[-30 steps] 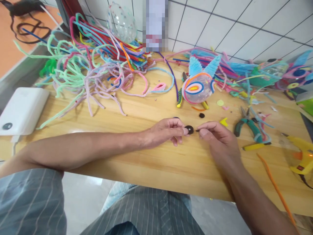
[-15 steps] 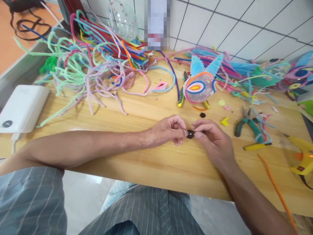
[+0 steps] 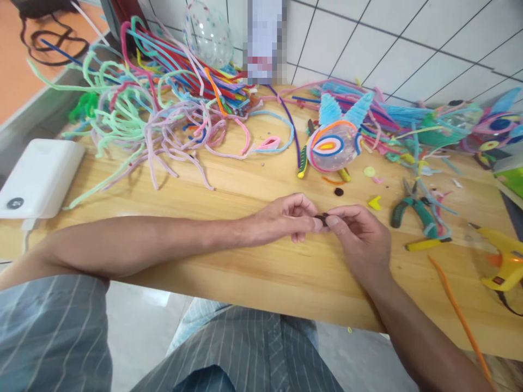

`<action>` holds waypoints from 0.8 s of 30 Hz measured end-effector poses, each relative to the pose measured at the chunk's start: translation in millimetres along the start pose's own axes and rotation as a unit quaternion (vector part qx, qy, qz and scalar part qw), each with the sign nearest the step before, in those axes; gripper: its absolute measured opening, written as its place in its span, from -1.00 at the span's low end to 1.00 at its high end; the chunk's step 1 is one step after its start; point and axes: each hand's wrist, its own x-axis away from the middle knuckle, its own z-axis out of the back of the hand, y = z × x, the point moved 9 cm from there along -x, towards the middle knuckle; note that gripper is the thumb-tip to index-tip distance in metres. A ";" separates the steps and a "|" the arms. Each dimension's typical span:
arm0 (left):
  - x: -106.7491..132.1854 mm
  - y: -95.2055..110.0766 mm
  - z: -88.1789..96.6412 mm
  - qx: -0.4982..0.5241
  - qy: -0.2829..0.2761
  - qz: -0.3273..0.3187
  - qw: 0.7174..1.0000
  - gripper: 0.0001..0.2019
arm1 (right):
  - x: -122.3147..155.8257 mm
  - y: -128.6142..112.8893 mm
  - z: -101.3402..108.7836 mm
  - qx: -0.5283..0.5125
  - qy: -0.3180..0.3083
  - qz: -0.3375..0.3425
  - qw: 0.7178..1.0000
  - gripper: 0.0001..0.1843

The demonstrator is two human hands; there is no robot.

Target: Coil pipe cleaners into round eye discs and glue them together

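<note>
Between the fingertips of my two hands is a small black disc (image 3: 322, 219), largely covered by the fingers. My left hand (image 3: 292, 218) pinches it from the left, thumb along the near side. My right hand (image 3: 359, 234) closes thumb and forefinger on its other side. Just beyond my hands another dark round piece (image 3: 339, 191) lies flat on the wooden table (image 3: 245, 267). Farther back rests a clear ball (image 3: 333, 149) with blue fuzzy ears and an eye of coiled pipe cleaners.
Pipe cleaners (image 3: 122, 120) spread in a tangle at the back left, near a white power bank (image 3: 43, 177). To the right lie green-handled pliers (image 3: 413, 209), a yellow cutter (image 3: 428, 244), a yellow glue gun (image 3: 504, 256) and an orange pipe cleaner (image 3: 457, 310).
Both hands have shifted slightly right with the black disc. The disc has turned and is now more hidden by the fingers; its light centre no longer shows.
</note>
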 end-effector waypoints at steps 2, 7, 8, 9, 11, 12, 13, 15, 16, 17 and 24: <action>3.2 9.3 -0.7 -0.075 0.004 -0.045 0.996 -0.77 | -0.6 0.8 -2.9 -0.008 -0.016 -0.024 1.000 -0.96; 6.2 21.7 3.6 -0.130 0.036 -0.124 0.983 -0.81 | -1.0 0.1 -2.3 -0.031 -0.016 -0.037 0.999 -0.96; 5.8 21.1 5.2 -0.126 0.043 -0.129 0.983 -0.82 | -1.0 0.7 -0.5 -0.034 -0.005 -0.038 0.999 -0.95; 5.2 19.5 6.5 -0.120 0.049 -0.129 0.983 -0.83 | -0.8 1.7 1.1 -0.036 0.005 -0.042 0.998 -0.94; 3.9 15.4 7.9 -0.110 0.054 -0.123 0.985 -0.84 | -0.3 4.1 2.1 -0.037 0.017 -0.051 0.998 -0.92; 3.6 14.1 8.2 -0.107 0.056 -0.122 0.985 -0.85 | -0.2 4.9 1.4 -0.038 0.018 -0.054 0.998 -0.91; 3.5 13.1 8.1 -0.105 0.056 -0.121 0.985 -0.85 | -0.2 5.3 0.3 -0.039 0.016 -0.055 0.998 -0.91; 3.6 12.5 8.3 -0.102 0.058 -0.120 0.986 -0.85 | -0.2 4.8 -2.7 -0.038 0.008 -0.051 0.998 -0.93; 3.7 12.7 8.6 -0.098 0.061 -0.121 0.986 -0.85 | -0.3 4.4 -3.9 -0.035 0.004 -0.048 0.998 -0.94; 3.8 12.7 8.8 -0.092 0.062 -0.121 0.986 -0.86 | -0.3 4.2 -4.8 -0.029 0.002 -0.046 0.999 -0.94; 3.9 9.0 7.8 -0.082 0.054 -0.106 0.989 -0.81 | 1.9 3.2 -4.6 0.023 -0.003 -0.018 1.000 -0.96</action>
